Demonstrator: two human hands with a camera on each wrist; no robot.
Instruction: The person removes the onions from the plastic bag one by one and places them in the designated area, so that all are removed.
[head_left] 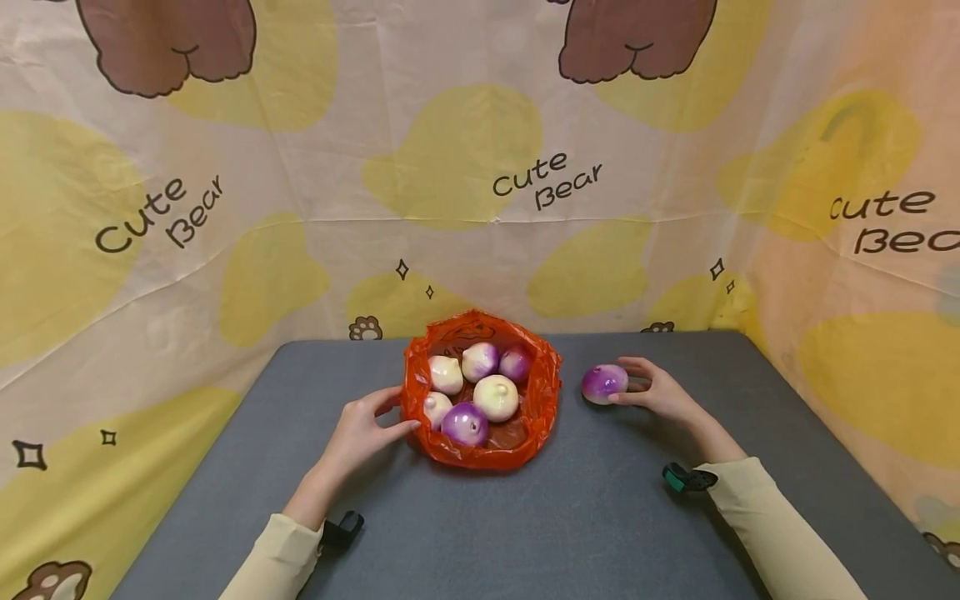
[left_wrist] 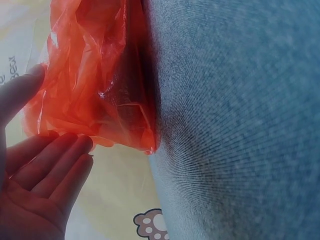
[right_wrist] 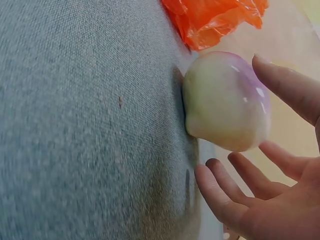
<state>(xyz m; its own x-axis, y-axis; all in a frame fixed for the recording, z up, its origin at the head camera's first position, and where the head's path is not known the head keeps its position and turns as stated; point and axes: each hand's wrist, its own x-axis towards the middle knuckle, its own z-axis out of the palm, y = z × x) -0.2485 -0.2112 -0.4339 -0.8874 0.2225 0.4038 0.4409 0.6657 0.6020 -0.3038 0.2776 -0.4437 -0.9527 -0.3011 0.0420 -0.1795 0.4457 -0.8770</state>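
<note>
An orange-red plastic bag [head_left: 542, 417] stands with its mouth open on the grey table, holding several purple and white onions, among them a purple onion [head_left: 465, 424] and a white onion [head_left: 496, 397]. My left hand [head_left: 367, 429] is at the bag's left side, its thumb and fairly straight fingers against the plastic in the left wrist view. To the right of the bag, a purple-and-white onion [right_wrist: 225, 102] sits on the table. Around its right side, my right hand [head_left: 656, 392] has thumb and fingers spread, fingertips at the onion's edge; firm contact is unclear.
The grey table [head_left: 525, 533] ends at a patterned cloth backdrop [head_left: 450, 167] with bear prints, which also hangs along the sides. A dark band [head_left: 343, 532] is on the left wrist and another band [head_left: 688, 477] on the right.
</note>
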